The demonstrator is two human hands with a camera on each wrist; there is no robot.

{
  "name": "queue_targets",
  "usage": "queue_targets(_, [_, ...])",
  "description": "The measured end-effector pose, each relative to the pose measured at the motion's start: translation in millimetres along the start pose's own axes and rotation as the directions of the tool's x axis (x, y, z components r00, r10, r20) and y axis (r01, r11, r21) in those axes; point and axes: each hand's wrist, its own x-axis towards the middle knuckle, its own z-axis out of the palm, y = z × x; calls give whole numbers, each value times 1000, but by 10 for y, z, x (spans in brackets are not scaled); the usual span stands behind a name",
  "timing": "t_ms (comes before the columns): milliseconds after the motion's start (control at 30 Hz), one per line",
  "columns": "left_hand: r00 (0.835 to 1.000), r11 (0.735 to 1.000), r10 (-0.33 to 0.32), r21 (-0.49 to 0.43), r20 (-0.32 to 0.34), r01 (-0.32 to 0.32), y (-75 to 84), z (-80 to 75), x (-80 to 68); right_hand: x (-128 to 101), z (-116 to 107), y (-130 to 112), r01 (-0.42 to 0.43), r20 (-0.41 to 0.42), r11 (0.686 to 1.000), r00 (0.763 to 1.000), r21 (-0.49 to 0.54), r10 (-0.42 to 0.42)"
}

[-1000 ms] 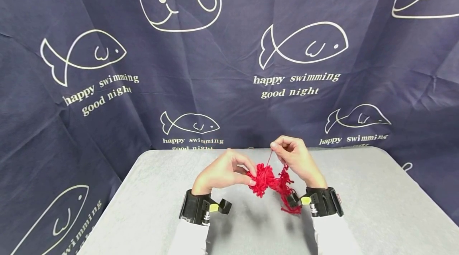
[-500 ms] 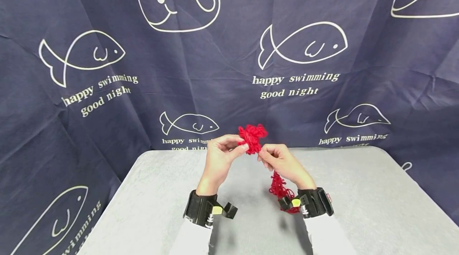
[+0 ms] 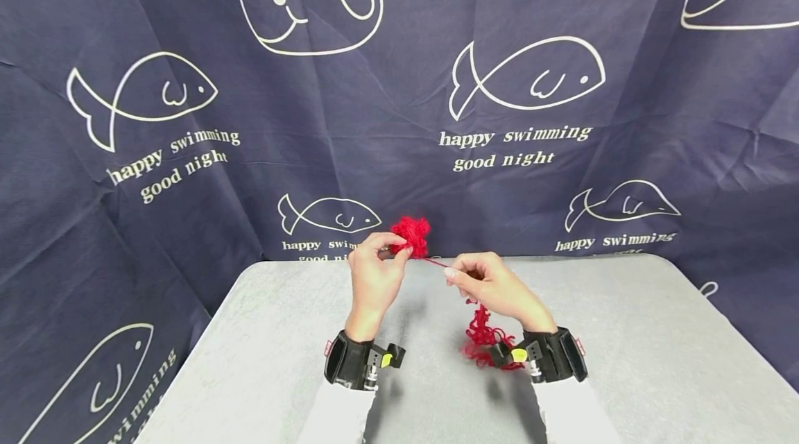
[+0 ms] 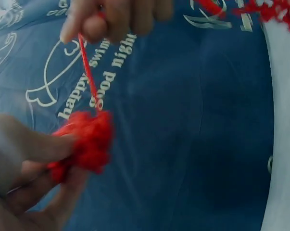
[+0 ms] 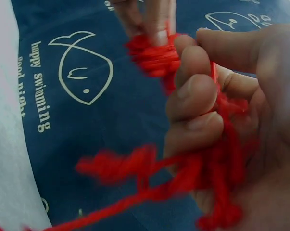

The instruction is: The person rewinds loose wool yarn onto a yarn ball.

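My left hand pinches a small bundle of red yarn between thumb and fingers, raised at the table's far edge. A single taut strand runs from the bundle across to my right hand, whose thumb and forefinger pinch it. The right hand's other fingers curl round more of the loose red yarn, as the right wrist view shows. Crinkled lengths of this yarn hang below the hand toward the table, partly behind the wrist camera in the head view.
The grey table has rounded far corners. Behind it hangs a dark blue curtain printed with white fish and lettering. Black straps with small cameras sit on both wrists.
Both hands have risen from lower over the table, the left one toward its far edge. The left hand has moved left with the bundle, and the strand between the hands now stretches sideways.
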Motion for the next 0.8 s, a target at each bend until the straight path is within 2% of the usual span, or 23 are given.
queue_targets(67, [995, 996, 14, 88, 103, -23, -1, -20, -5, -13, -38, -9, 15, -27, 999, 1000, 37, -14])
queue_targets(133, [974, 987, -7, 160, 228, -31, 19, -49, -15, -25, -78, -9, 18, -56, 998, 998, 68, -14])
queue_targets(200, [932, 977, -33, 207, 361, -46, 36, -74, -21, -39, -116, -7, 12, -85, 995, 996, 100, -4])
queue_targets(233, [902, 975, -53, 217, 428, -46, 46, -86, -23, -45, -133, -8, 7, -100, 993, 995, 115, 4])
queue_targets(300, [824, 981, -82, 190, 561, -32, 66, -109, -23, -57, -161, -7, 1, -128, 991, 992, 133, 16])
queue_targets(367, [729, 993, -82, 117, 679, 2, 79, -130, -19, -65, -179, -1, -1, -156, 990, 988, 143, 23])
queue_targets(433, [630, 997, -56, 10, 775, 77, 95, -147, -12, -70, -188, 11, -2, -179, 990, 983, 144, 28])
queue_targets(500, [541, 980, 8, -114, 841, 162, 100, -157, -8, -73, -191, 27, -2, -196, 990, 980, 140, 29])
queue_targets(533, [507, 963, 42, -171, 861, 210, 105, -160, -7, -71, -190, 34, -1, -202, 991, 979, 137, 29])
queue_targets(567, [480, 940, 79, -225, 874, 255, 110, -162, -8, -70, -188, 42, 4, -204, 990, 979, 138, 25])
queue_targets(600, [462, 912, 120, -282, 879, 298, 111, -165, -8, -67, -183, 48, 7, -204, 990, 979, 139, 21])
queue_targets(633, [454, 880, 160, -335, 876, 336, 114, -169, -8, -63, -177, 58, 9, -202, 990, 979, 139, 19])
queue_targets(667, [454, 845, 197, -385, 869, 371, 116, -173, -8, -58, -169, 70, 11, -199, 990, 980, 140, 17])
queue_targets(700, [465, 807, 232, -436, 854, 398, 117, -176, -8, -52, -159, 82, 11, -194, 990, 981, 142, 17])
queue_targets(733, [487, 772, 262, -483, 834, 413, 123, -176, -5, -46, -149, 93, 9, -188, 990, 982, 141, 18])
queue_targets(767, [517, 735, 288, -533, 806, 421, 126, -176, -2, -39, -138, 109, 5, -183, 990, 983, 139, 21])
queue_targets(800, [554, 699, 308, -579, 773, 420, 129, -173, 2, -32, -127, 122, -4, -176, 991, 984, 132, 27])
